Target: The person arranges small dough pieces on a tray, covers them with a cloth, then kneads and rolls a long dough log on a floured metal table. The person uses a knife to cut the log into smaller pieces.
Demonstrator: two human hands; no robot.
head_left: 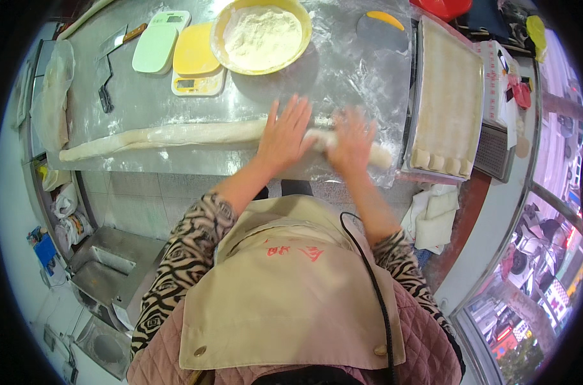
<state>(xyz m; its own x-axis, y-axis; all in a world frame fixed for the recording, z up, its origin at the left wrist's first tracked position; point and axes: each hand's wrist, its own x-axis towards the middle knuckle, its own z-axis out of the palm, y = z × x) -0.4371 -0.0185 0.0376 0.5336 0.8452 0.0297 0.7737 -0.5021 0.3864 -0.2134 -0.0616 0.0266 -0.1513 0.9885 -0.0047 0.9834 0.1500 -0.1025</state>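
Note:
A long pale dough rope [176, 135] lies across the floured steel counter [342, 77], from the far left to near the tray on the right. My left hand [283, 135] rests flat on the rope with fingers spread. My right hand [350, 142], blurred, presses palm-down on the rope's thicker right part, close beside the left hand. Neither hand grips the dough; both lie on top of it. The rope's right end [382, 156] pokes out past my right hand.
A yellow bowl of flour [262, 33] stands at the back. Two kitchen scales [195, 61], a cleaver [115, 42] and a scraper [381, 29] lie behind the dough. A tray [448, 96] with cut dough pieces [437, 160] sits at the right. White cloths [432, 215] hang below.

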